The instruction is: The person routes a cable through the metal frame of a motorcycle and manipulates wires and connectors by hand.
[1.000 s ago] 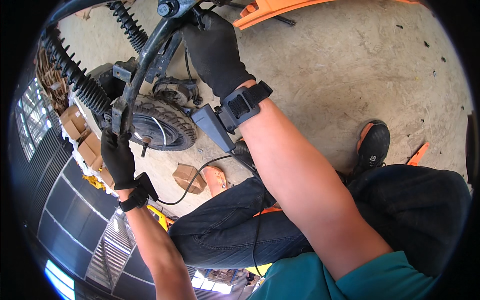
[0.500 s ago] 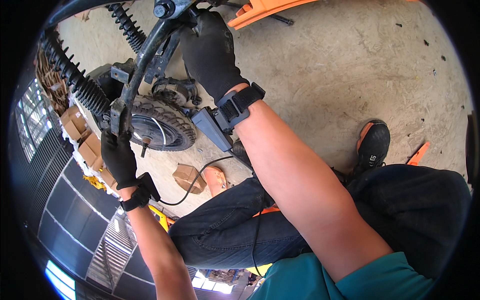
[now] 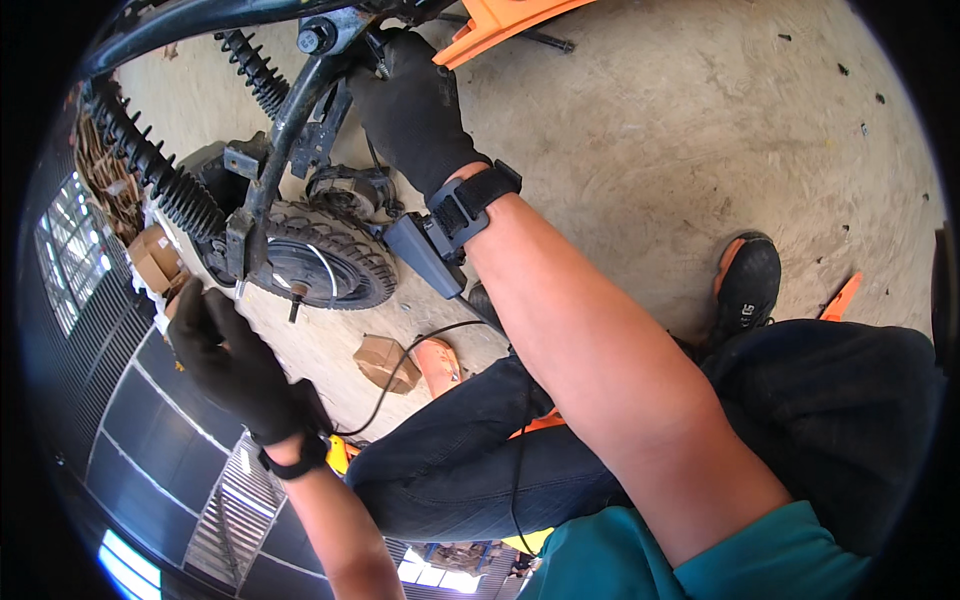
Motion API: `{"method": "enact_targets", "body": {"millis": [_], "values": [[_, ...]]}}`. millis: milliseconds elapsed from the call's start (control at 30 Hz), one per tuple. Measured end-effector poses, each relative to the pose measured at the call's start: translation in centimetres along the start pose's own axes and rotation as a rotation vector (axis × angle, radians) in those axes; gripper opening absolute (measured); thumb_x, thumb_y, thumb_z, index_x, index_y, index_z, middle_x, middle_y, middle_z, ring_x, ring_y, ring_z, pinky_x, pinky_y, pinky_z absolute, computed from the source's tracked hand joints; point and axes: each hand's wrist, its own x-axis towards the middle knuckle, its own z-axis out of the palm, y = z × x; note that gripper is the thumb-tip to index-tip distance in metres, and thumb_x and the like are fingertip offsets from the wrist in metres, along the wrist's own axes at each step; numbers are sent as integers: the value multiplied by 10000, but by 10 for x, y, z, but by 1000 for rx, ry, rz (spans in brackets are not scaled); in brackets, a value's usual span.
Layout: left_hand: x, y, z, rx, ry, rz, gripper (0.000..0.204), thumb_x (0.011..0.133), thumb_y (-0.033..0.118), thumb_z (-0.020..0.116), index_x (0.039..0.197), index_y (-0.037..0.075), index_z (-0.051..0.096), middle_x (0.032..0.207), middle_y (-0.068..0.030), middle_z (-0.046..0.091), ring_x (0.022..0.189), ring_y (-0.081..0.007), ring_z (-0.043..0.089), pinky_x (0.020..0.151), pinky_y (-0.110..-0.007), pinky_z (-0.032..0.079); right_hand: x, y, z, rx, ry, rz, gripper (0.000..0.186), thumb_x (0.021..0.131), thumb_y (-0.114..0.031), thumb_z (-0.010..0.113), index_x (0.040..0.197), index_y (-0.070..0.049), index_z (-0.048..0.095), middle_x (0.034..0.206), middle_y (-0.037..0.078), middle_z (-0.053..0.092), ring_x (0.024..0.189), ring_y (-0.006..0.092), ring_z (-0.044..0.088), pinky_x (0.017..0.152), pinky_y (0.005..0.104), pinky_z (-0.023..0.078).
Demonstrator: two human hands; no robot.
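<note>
In black gloves, my right hand (image 3: 405,110) is closed around a small metal fitting (image 3: 382,66) beneath the bolted joint (image 3: 316,36) of a black tubular vehicle frame (image 3: 290,125). My left hand (image 3: 225,355) hangs below the lower bracket (image 3: 238,245), off it, fingers apart and loosely bent. Two black coil-spring shocks (image 3: 150,155) angle down at the left. Behind the frame are a knobby-tyred wheel (image 3: 350,270) and a round black assembly (image 3: 335,195). Wrist straps with small dark modules and a cable are on both wrists.
An orange panel (image 3: 485,30) lies beside the frame's top, another orange piece (image 3: 842,298) near my shoe (image 3: 745,285) on the concrete floor (image 3: 680,130). A cardboard piece (image 3: 385,365) lies below the wheel. Cardboard boxes (image 3: 155,260) line the left.
My left hand has let go of the lower bracket and moved down and left, its fingers loosening. My right hand has shifted slightly left, still at the upper joint.
</note>
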Motion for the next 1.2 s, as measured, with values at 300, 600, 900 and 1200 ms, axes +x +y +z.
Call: {"method": "enact_targets", "body": {"millis": [300,600,900,1200], "values": [[26,103,97,328,-607,579,577,834,47,540,1379,38,353,960,-200,656,780,-350,662,636,-417,536,9,8,-29,-88,-285,34,383,834,-282,615,1105,-13,585,1065,233,625,1012,388,589,875,430,468],[44,101,113,640,-513,735,464,882,104,481,1327,-3,407,801,-166,671,648,-305,669,529,-389,521,11,10,-34,-148,-290,-34,315,859,-283,561,1024,-19,608,993,201,636,946,362,601,838,421,472],[53,103,126,516,-568,613,410,858,64,469,1249,-48,420,727,-214,659,654,-344,665,581,-427,528,13,14,-28,-8,-204,-71,190,859,-196,546,876,-43,658,853,173,665,833,348,628,753,423,503],[53,104,133,472,-554,613,416,844,54,476,1233,-73,405,692,-206,652,639,-346,659,579,-424,518,21,18,-30,83,-249,-63,281,854,-282,589,970,-29,626,911,210,652,908,376,613,799,430,499]]}}
